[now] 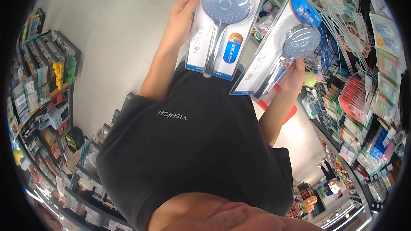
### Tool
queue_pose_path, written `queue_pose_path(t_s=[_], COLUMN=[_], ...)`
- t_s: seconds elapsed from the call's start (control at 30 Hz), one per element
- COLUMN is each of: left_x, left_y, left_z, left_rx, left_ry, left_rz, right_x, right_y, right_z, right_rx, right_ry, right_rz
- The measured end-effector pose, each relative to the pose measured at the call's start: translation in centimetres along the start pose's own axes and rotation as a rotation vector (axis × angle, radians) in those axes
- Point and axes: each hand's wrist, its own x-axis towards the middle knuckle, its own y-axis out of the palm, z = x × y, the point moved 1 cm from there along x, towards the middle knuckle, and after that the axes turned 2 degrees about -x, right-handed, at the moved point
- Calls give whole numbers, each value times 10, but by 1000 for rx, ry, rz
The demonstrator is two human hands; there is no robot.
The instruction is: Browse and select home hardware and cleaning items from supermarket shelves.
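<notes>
Gripped at its left edge by my left hand (182, 17), a blister-packed hand shower head (226, 3) with a large round grey face is held up in front of my chest. My right hand (292, 75) holds a second blister-packed hand shower head (301, 42), with a smaller round face. This pack tilts to the right at its top, and part of the hand is hidden behind it. Both packs have white cards with blue printed areas and clear plastic shells. Their lower ends are near each other over my dark T-shirt (192, 141).
Hangers (340, 35) and packaged goods (353, 99) fill the rack at the right. Shelves of small goods (48, 67) line the left, beyond the tiled floor (112, 35). A red object (290, 115) is beyond my right forearm. Another person (333, 184) is far off, lower right.
</notes>
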Motion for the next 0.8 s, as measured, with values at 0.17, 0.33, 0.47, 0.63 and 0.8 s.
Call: queue_pose_path(t_s=[0.17, 0.33, 0.47, 0.63, 0.8], left_x=[-8, -12, -9, -8, 5], left_y=[9, 17, 11, 4, -30], left_z=[-3, -6, -1, 13, 42], left_rx=[10, -2, -34, -189, -324], left_ry=[10, 25, 12, -167, -252], left_rz=[28, 64, 79, 76, 72], right_x=[-5, -3, -4, -6, -3], right_y=[12, 7, 11, 14, 12], right_z=[-7, -11, -13, -13, -15], right_rx=[64, 84, 35, 36, 26], right_ry=[1, 22, 12, 27, 65], right_rz=[149, 208, 145, 127, 85])
